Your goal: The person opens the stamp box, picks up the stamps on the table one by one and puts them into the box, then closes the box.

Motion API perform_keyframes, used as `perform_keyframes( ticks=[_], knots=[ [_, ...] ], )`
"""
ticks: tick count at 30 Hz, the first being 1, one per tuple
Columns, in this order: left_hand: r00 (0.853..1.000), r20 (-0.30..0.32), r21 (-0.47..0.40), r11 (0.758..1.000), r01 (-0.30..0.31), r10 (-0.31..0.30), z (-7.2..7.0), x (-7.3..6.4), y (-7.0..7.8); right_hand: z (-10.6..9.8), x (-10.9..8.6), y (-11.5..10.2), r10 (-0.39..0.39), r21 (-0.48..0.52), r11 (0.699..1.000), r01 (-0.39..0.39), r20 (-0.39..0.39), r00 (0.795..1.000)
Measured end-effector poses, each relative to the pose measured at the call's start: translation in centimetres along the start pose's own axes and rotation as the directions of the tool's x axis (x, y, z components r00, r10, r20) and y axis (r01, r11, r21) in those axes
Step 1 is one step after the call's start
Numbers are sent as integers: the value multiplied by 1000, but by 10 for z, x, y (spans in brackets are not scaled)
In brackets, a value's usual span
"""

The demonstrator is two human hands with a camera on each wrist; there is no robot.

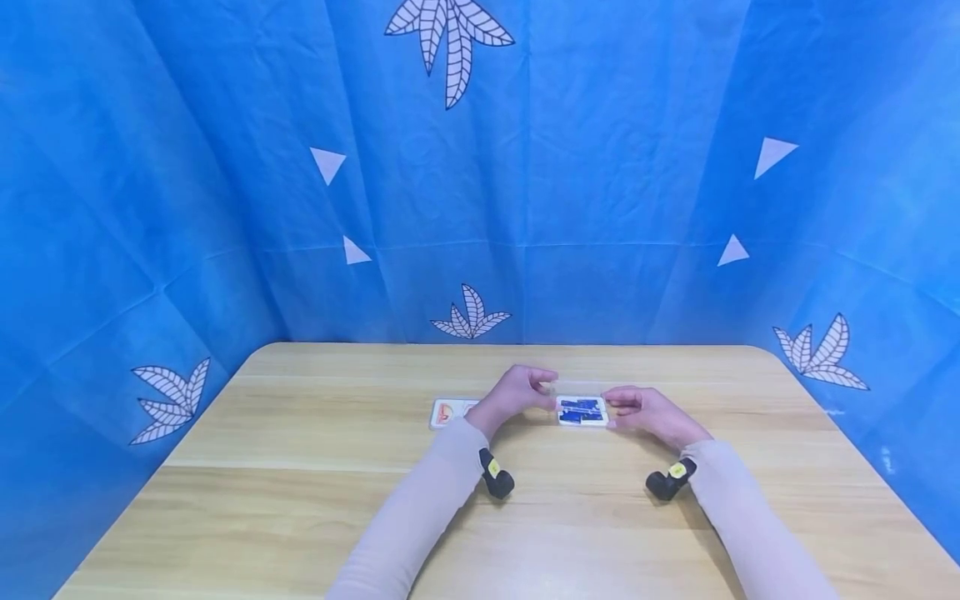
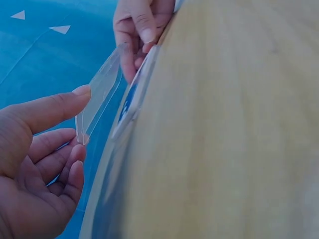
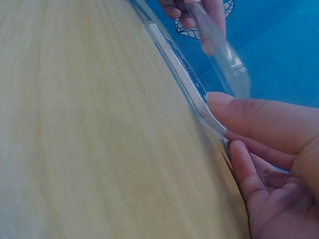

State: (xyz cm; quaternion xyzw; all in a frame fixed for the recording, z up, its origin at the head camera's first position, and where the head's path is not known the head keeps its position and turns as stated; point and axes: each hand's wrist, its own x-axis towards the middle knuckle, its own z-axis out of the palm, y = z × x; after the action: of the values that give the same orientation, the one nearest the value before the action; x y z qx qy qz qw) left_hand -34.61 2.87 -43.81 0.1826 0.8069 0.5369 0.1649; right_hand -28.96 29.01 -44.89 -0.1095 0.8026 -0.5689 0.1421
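A flat clear plastic case (image 1: 602, 423) lies on the table with a white tray inside. Blue pieces (image 1: 581, 411) fill much of the tray. Its transparent lid (image 2: 103, 92) is tilted up at the far side. My left hand (image 1: 521, 388) pinches the lid's left end between thumb and fingers, as the left wrist view shows. At the opposite end my right hand (image 3: 279, 154) grips the case's edge, thumb on top at the corner and fingers beside it. The head view has that right hand (image 1: 651, 414) just right of the blue pieces.
Left of my left wrist lies a second flat case (image 1: 446, 413) with an orange-red picture, partly hidden by the arm. The wooden table (image 1: 300, 467) ends just beyond the hands, where a blue patterned curtain (image 1: 600, 183) hangs.
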Motion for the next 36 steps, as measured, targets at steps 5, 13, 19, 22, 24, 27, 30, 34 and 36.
perform_keyframes(
  ticks=[5,13,19,22,24,27,30,34,36],
  knots=[
    [1000,7,11,1000,16,-16,5,-3,-2,-1,0,1,-6,10,1000,6,9,1000],
    [1000,-6,19,1000,16,-15,9,-6,-1,-2,0,-1,-9,18,1000,9,16,1000],
    [1000,-21,26,1000,16,-16,12,-8,2,-2,-2,-1,-6,22,1000,5,24,1000],
    [999,-26,43,999,24,-23,14,-8,1,-2,-2,0,-7,31,1000,6,25,1000],
    [999,-31,51,998,32,-31,15,-8,0,-2,-1,1,-7,33,999,7,25,1000],
    [999,-37,64,997,32,-30,16,-8,0,-1,-1,1,-7,36,999,6,22,1000],
    [999,-39,76,997,31,-29,16,-7,0,-2,-1,1,-8,35,999,8,26,1000],
    [999,-26,76,996,38,-36,17,-8,0,-2,-2,0,-11,37,999,9,29,1000],
    [999,-23,74,997,38,-36,18,-8,0,-2,-2,0,-5,37,999,4,26,1000]
  ],
)
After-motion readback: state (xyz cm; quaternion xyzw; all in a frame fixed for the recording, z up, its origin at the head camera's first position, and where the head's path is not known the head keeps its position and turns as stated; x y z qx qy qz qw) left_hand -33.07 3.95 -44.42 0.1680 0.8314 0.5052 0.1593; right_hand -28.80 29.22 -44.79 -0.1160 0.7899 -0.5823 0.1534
